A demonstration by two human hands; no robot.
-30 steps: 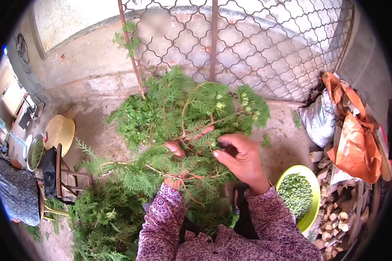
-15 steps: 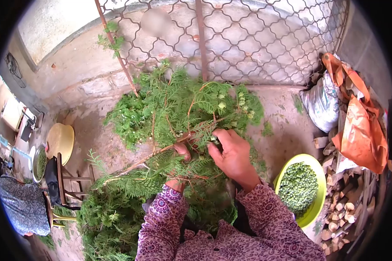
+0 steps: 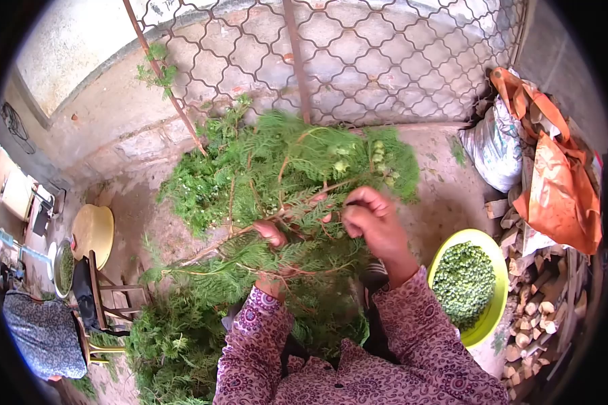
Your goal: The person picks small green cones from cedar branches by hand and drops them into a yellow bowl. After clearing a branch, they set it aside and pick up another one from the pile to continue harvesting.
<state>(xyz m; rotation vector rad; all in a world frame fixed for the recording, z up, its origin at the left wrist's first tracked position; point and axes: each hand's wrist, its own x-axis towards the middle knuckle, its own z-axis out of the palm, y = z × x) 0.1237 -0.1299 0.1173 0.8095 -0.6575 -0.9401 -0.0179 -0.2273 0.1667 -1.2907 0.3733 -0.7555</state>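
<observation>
A leafy green conifer branch [image 3: 297,169] with brown stems is held up in front of me. My left hand [image 3: 271,236] grips its stem, mostly hidden by foliage. My right hand [image 3: 375,219] has its fingers pinched on a small sprig of the branch near a cluster of pale green cones [image 3: 378,158]. A yellow-green bowl [image 3: 496,310] at my right holds many small green cones. Both arms wear purple patterned sleeves.
A heap of cut green branches [image 3: 175,337] lies at lower left. A metal lattice gate [image 3: 385,54] stands ahead. Firewood [image 3: 540,324], a white sack [image 3: 496,158] and orange bags [image 3: 561,202] are at right. A wooden stool [image 3: 105,297], a yellow lid [image 3: 93,229] and another person [image 3: 37,334] are at left.
My right hand has closed from spread fingers to a pinch on a sprig and shifted up and right. The view has tilted slightly; the branch stays in my left hand.
</observation>
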